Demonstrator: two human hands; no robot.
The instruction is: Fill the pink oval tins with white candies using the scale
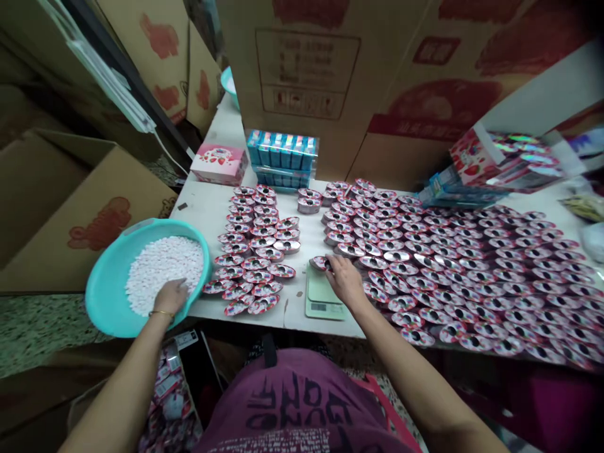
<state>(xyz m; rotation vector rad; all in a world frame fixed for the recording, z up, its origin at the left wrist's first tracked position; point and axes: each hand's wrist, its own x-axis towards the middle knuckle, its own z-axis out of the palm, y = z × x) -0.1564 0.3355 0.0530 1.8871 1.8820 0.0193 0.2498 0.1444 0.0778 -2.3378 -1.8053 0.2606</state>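
Observation:
My left hand (172,296), a bracelet at its wrist, is down in a heap of small white tablets (163,264) inside a turquoise basin (106,296). Its fingers look curled in among the tablets, with their tips partly hidden. Over the back of a pale green kitchen scale (325,292), my right hand (343,277) has its fingers closed on a small oval container (319,263) with a red and white patterned top. Rows of similar oval containers (257,262) stand to the left of the scale, and a large group of them (453,270) covers the right side.
Blue packs (283,157) in clear wrap and a pink strawberry box (219,163) stand at the back of the white table (198,198). A large carton (302,75) rises behind them. Display packs (507,160) lean at the right rear. An open carton (70,220) is at the left.

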